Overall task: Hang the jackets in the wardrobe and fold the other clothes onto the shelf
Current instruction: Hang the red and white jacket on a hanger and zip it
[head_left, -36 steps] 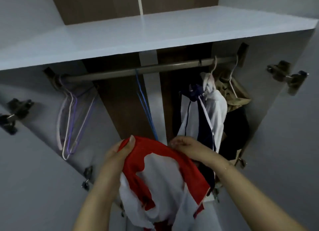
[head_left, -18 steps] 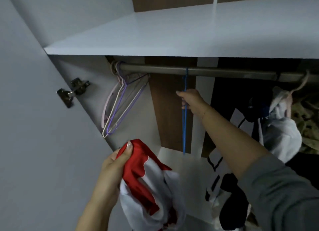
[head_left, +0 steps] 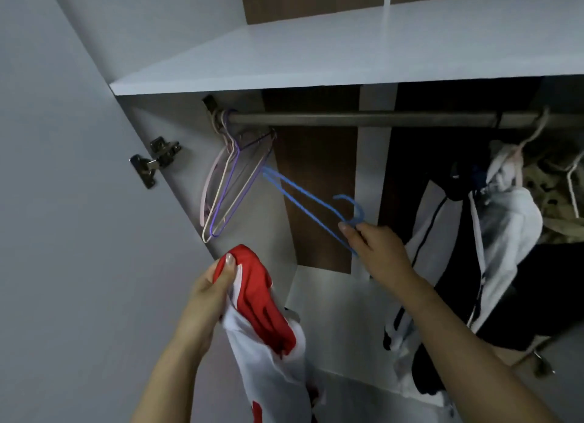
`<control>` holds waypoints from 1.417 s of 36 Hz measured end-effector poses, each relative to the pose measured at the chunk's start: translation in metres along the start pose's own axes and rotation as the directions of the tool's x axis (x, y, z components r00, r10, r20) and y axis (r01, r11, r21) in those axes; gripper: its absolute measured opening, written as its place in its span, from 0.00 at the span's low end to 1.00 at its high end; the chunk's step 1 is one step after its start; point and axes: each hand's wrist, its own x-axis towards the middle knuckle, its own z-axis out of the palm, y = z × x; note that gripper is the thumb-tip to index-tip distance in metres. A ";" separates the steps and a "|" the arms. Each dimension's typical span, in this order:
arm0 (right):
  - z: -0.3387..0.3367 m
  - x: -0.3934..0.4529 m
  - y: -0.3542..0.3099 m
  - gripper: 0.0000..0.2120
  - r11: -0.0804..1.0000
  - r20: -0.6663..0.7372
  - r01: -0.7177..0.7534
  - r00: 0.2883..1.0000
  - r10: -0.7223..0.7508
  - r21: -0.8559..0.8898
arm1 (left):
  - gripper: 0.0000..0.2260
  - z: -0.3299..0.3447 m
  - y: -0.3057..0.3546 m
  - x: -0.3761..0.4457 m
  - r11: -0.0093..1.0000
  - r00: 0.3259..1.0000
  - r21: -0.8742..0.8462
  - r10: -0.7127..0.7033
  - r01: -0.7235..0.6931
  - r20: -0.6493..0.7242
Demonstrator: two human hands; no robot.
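The right hand (head_left: 376, 248) has its grip closed on the blue hanger (head_left: 311, 207). The fingers (head_left: 349, 233) pinch the wire at the neck, just under the hook. The hanger is off the rail (head_left: 363, 119) and hangs in the air below it. Its long side runs slanted, from the hand up and to the left. The far end points at the left end of the rail, near the pale hangers (head_left: 227, 182) there. I cannot tell if it touches them. The hook curls up just above the fingers.

The left hand (head_left: 205, 296) has its grip shut tight on the red and white jacket (head_left: 265, 327). The thumb presses on the red top part. The fingers wrap around the back of the cloth. The jacket is bunched up and hangs straight down from the hand, red at the top and white lower down. It is in front of the open wardrobe, near the left wall, below the pale hangers.

The pale hangers hang from the left end of the rail, next to the wall. A white and dark jacket (head_left: 493, 233) hangs at the right end of the rail. The white shelf (head_left: 347, 59) sits right above the rail.
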 end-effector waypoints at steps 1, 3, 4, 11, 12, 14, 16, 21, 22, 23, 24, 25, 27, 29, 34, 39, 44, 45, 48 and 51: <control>-0.002 -0.019 -0.006 0.19 0.999 -0.022 0.019 1.000 -0.019 -0.034 | 0.17 -0.006 -0.001 0.002 0.999 1.000 0.050 0.010 -0.010 0.004; -0.004 -0.052 -0.016 0.20 0.998 -0.057 0.018 0.998 -0.021 -0.055 | 0.14 -0.018 -0.005 0.007 0.992 1.000 0.126 0.006 -0.009 0.022; -0.004 -0.067 -0.019 0.20 0.999 -0.061 -0.002 0.998 -0.001 -0.037 | 0.13 -0.024 -0.008 0.009 0.988 0.999 0.153 -0.009 0.004 0.037; 0.004 -0.170 -0.040 0.23 0.855 -0.049 -0.280 0.941 0.334 0.437 | 0.18 -0.061 -0.038 0.012 0.980 0.979 0.080 -0.191 0.185 0.071; 0.005 -0.184 -0.045 0.23 0.847 -0.054 -0.290 0.936 0.349 0.445 | 0.19 -0.065 -0.042 0.012 0.977 0.978 0.084 -0.199 0.194 0.058; 0.009 -0.210 -0.057 0.20 0.845 -0.042 -0.323 0.926 0.375 0.426 | 0.20 -0.072 -0.048 0.009 0.975 0.976 0.085 -0.211 0.206 0.048; 0.015 -0.232 -0.068 0.21 0.868 -0.015 -0.348 0.926 0.378 0.355 | 0.21 -0.076 -0.050 0.003 0.973 0.974 0.113 -0.212 0.203 0.075; 0.033 -0.275 -0.092 0.22 0.933 -0.011 -0.354 0.935 0.355 0.059 | 0.19 -0.070 -0.044 -0.024 0.962 0.966 0.261 -0.139 0.080 0.217; 0.037 -0.280 -0.097 0.22 0.934 -0.008 -0.358 0.934 0.358 0.015 | 0.17 -0.066 -0.043 -0.033 0.954 0.956 0.299 -0.111 0.026 0.271; 0.041 -0.283 -0.101 0.23 0.933 -0.007 -0.358 0.934 0.358 -0.032 | 0.14 -0.063 -0.040 -0.042 0.942 0.943 0.336 -0.086 -0.029 0.322; 0.046 -0.286 -0.105 0.24 0.932 -0.006 -0.348 0.937 0.349 -0.097 | 0.12 -0.059 -0.038 -0.053 0.928 0.927 0.365 -0.073 -0.073 0.369; 0.050 -0.287 -0.110 0.24 0.926 0.000 -0.333 0.941 0.338 -0.176 | 0.13 -0.055 -0.035 -0.064 0.918 0.906 0.382 -0.070 -0.105 0.417; 0.060 -0.290 -0.119 0.24 0.895 0.010 -0.321 0.940 0.341 -0.309 | 0.20 -0.048 -0.030 -0.084 0.908 0.851 0.391 -0.084 -0.148 0.518; 0.067 -0.292 -0.127 0.24 0.865 -0.036 -0.372 0.923 0.383 -0.336 | 0.24 -0.043 -0.027 -0.102 0.895 0.791 0.389 -0.070 -0.219 0.607; 0.063 -0.293 -0.137 0.22 0.902 -0.259 -0.429 0.878 0.402 -0.055 | 0.17 -0.031 -0.041 -0.113 0.474 0.693 0.553 0.193 -0.685 0.694; 0.047 -0.290 -0.144 0.26 0.965 -0.324 -0.256 0.909 0.262 0.062 | 0.18 -0.024 -0.048 -0.121 0.325 0.501 0.394 0.389 -0.860 0.773; 0.015 -0.272 -0.145 0.35 0.975 -0.378 -0.220 0.905 0.195 -0.023 | 0.24 -0.005 -0.026 -0.126 0.062 0.320 0.331 0.472 -0.942 0.821; 0.006 -0.266 -0.146 0.34 0.975 -0.381 -0.211 0.909 0.171 -0.065 | 0.21 0.000 -0.022 -0.126 0.077 0.313 0.317 0.485 -0.945 0.817; -0.023 -0.246 -0.153 0.26 0.973 -0.414 -0.147 0.908 0.062 -0.177 | 0.12 0.015 -0.009 -0.125 0.246 0.374 0.284 0.523 -0.927 0.766; -0.049 -0.230 -0.153 0.07 0.973 -0.429 -0.054 0.902 -0.049 -0.225 | 0.11 0.026 0.003 -0.118 0.544 0.546 0.246 0.501 -0.802 0.671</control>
